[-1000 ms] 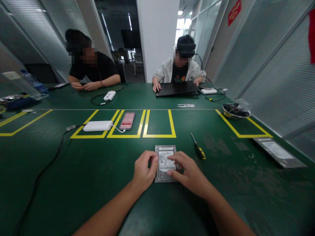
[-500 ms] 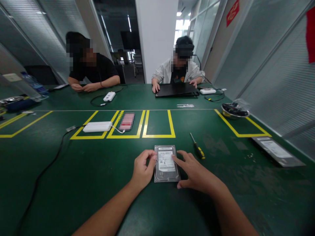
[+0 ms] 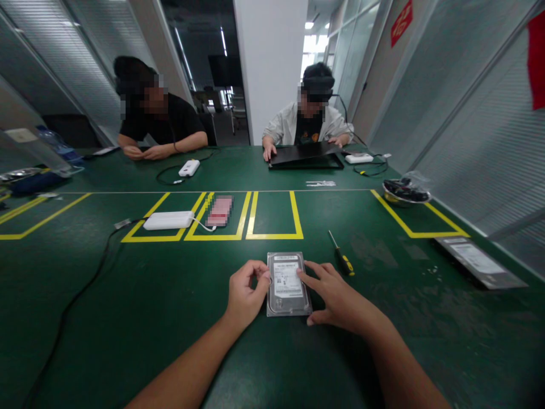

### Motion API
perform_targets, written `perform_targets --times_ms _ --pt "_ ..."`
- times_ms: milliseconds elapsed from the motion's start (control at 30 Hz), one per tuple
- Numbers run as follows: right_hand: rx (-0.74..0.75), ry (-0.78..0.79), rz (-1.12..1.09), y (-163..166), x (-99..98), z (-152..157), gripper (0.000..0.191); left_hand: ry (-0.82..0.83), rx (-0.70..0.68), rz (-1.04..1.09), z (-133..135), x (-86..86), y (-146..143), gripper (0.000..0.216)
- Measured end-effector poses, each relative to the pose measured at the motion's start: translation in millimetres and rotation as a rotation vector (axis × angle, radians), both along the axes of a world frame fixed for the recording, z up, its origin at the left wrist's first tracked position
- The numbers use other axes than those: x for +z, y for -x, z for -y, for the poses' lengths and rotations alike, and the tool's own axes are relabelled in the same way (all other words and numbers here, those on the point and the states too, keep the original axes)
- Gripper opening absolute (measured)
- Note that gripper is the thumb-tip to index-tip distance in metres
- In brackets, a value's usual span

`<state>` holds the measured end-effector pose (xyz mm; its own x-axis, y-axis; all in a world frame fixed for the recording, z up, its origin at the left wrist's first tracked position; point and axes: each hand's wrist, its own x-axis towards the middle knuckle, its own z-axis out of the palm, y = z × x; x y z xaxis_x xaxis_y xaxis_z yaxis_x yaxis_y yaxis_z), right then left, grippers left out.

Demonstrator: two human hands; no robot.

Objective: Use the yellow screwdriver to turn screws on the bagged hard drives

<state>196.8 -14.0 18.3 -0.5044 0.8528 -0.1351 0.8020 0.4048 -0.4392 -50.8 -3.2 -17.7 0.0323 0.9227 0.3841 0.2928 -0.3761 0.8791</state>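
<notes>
A silver hard drive (image 3: 288, 283) with a white label lies flat on the green table (image 3: 170, 307) right in front of me. My left hand (image 3: 245, 293) is curled against the drive's left edge, thumb and fingertips pinched at it. My right hand (image 3: 338, 298) rests flat beside the drive's right edge, fingers spread, forefinger touching the top of the drive. A small screwdriver (image 3: 342, 256) with a yellow and black handle lies just beyond my right hand.
Yellow tape boxes (image 3: 275, 215) mark the table beyond the drive. A white power brick (image 3: 168, 220) with a black cable and a pink item lie at the left. A silver bag (image 3: 479, 262) and a metal bowl (image 3: 406, 191) are at the right. Two people sit across, one lifting a laptop lid (image 3: 305, 154).
My right hand slid off the drive's label to the drive's right side and opened flat. My left hand stayed at the left edge. The person across has raised the laptop lid slightly.
</notes>
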Motion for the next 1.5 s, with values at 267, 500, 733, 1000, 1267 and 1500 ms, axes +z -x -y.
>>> perform_targets --times_ms 267,500,733,1000,1267,1500 --pt "0.004 -0.007 -0.006 1.7 0.1 -0.2 0.104 -0.028 0.040 0.009 -1.1 -0.3 1.0 0.012" --pt "0.031 -0.033 0.008 8.0 1.1 2.3 0.104 -0.044 0.086 -0.028 -0.6 3.1 1.6 0.010" --pt "0.061 -0.069 -0.033 16.8 -3.3 2.7 0.104 -0.046 0.018 -0.010 0.4 2.1 3.5 0.010" --pt "0.077 -0.091 -0.037 26.7 -2.5 4.9 0.103 -0.028 -0.021 -0.045 1.5 9.7 5.1 0.011" --pt "0.077 -0.082 -0.053 28.0 -5.3 6.1 0.106 -0.111 -0.080 -0.180 -2.1 22.4 7.8 0.007" --pt "0.094 -0.082 -0.096 21.8 -4.0 4.5 0.103 -0.147 -0.174 -0.293 -5.6 25.3 10.2 0.007"
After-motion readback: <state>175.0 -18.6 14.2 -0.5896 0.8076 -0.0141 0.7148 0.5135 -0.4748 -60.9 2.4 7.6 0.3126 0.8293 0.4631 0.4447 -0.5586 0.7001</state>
